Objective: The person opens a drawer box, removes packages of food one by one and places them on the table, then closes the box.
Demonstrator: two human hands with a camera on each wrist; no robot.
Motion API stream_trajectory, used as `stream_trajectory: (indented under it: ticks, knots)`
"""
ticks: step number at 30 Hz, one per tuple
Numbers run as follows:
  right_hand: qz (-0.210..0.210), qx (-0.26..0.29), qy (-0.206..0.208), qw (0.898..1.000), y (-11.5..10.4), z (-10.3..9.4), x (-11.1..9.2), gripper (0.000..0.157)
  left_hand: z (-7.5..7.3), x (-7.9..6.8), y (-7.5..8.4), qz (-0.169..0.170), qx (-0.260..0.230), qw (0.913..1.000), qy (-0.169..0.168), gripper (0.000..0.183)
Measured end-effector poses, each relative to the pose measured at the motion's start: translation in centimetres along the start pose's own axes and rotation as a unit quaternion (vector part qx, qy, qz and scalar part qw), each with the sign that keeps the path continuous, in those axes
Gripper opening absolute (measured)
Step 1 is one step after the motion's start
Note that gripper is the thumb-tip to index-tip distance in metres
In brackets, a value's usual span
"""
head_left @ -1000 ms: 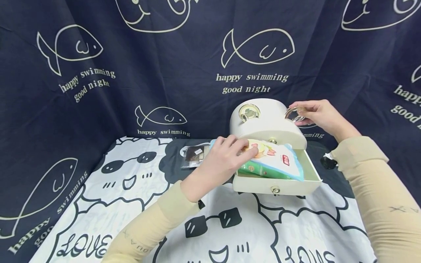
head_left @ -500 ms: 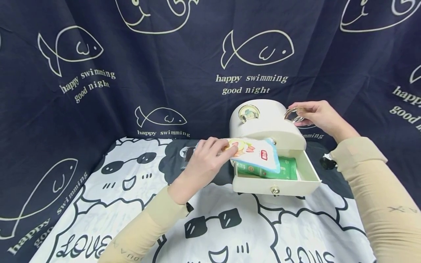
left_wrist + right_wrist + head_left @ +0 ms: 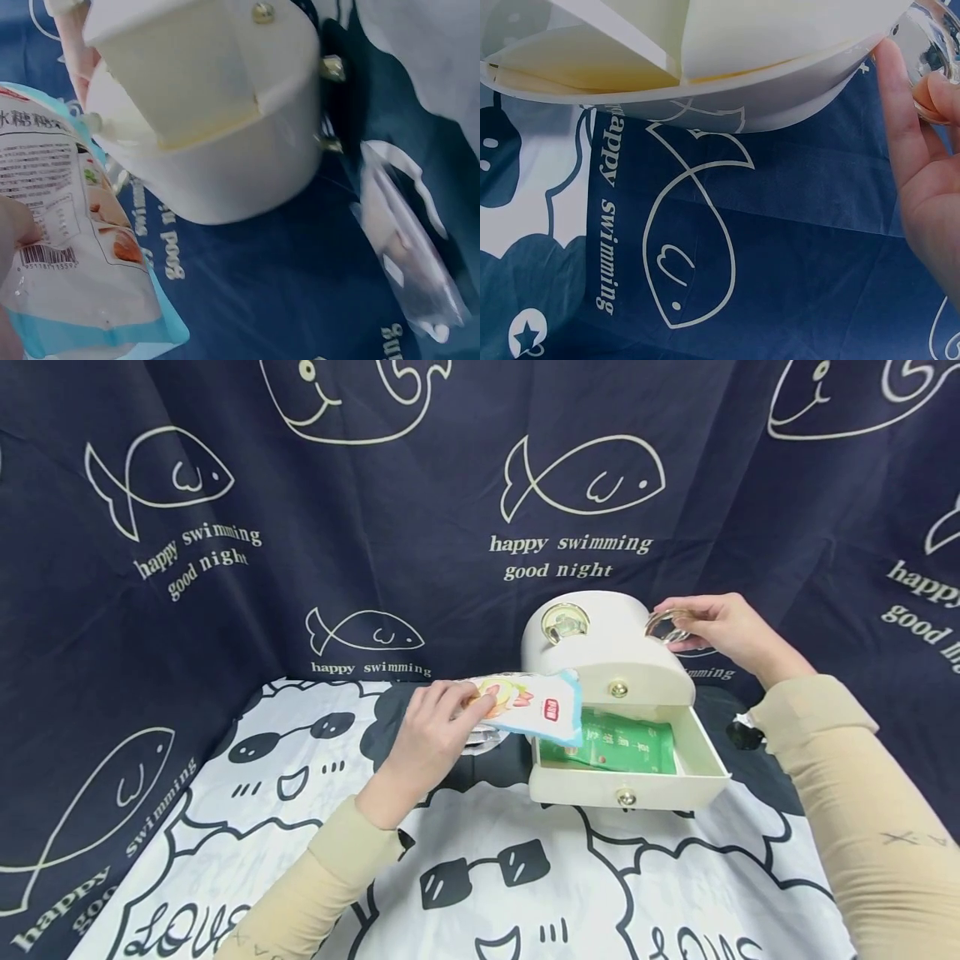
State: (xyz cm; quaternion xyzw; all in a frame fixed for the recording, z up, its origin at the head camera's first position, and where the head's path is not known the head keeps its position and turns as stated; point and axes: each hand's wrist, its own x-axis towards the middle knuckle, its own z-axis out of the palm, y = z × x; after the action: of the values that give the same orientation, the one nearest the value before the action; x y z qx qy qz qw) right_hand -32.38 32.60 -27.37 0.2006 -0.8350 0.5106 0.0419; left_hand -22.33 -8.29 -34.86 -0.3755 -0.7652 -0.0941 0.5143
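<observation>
My left hand (image 3: pixel 423 735) pinches a white and light-blue food packet (image 3: pixel 532 702) with pictures of food, held left of the white storage box (image 3: pixel 607 647). In the left wrist view the packet's printed back with a barcode shows, thumb pressed on it. The box's lower drawer (image 3: pixel 577 793) is pulled out, and a green packet (image 3: pixel 626 745) lies in it. At the box's upper right, my right hand (image 3: pixel 723 631) grips a shiny gold ring (image 3: pixel 934 41); thumb and fingers close around it in the right wrist view.
A clear plastic-wrapped item (image 3: pixel 409 247) lies on the cloth left of the box, mostly hidden by my left hand in the head view. A second gold round fitting (image 3: pixel 566 622) sits on the box. A dark printed curtain (image 3: pixel 360 527) hangs behind.
My left hand has lifted the white and light-blue packet off the drawer and carried it left, baring the green packet. The right hand stays on the gold ring.
</observation>
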Motion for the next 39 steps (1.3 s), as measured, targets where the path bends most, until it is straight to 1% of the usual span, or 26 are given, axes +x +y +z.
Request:
stream_trajectory:
  ticks: [3,5,11,18,23,27,34,39]
  knots:
    - [-0.008,0.007,-0.004,1.0,0.1,0.0,0.1,0.027,-0.1,-0.6,-0.6,0.001,-0.004,1.0,0.004,0.024]
    - [-0.01,0.007,-0.006,1.0,0.2,-0.1,0.2,0.027,-0.1,-1.1,-1.0,0.008,-0.005,0.9999,0.01,0.023]
    - [0.005,-0.005,0.003,1.0,0.0,0.1,0.3,0.028,-0.2,-2.3,-2.1,0.026,0.001,0.9995,0.02,0.024]
    - [0.005,-0.005,0.002,1.0,-0.1,0.3,0.4,0.027,-0.6,-3.3,-3.2,0.02,0.006,0.9996,0.02,0.024]
    - [0.003,-0.009,0.001,1.0,0.1,0.3,0.0,0.028,-1.0,-4.3,-4.1,0.01,0.007,0.9999,0.0,0.027]
    - [-0.002,-0.008,-0.001,1.0,0.1,0.2,-0.2,0.028,-1.1,-5.1,-5.0,0.004,0.019,0.9997,-0.016,0.027]
    - [-0.018,-0.007,-0.006,1.0,0.1,0.1,-0.3,0.028,-1.2,-6.7,-6.9,-0.004,0.023,0.999,-0.037,0.035]
    - [-0.014,-0.01,-0.005,1.0,-0.1,0.1,-0.3,0.028,-1.4,-8.2,-8.4,-0.016,0.032,0.9971,-0.067,0.039]
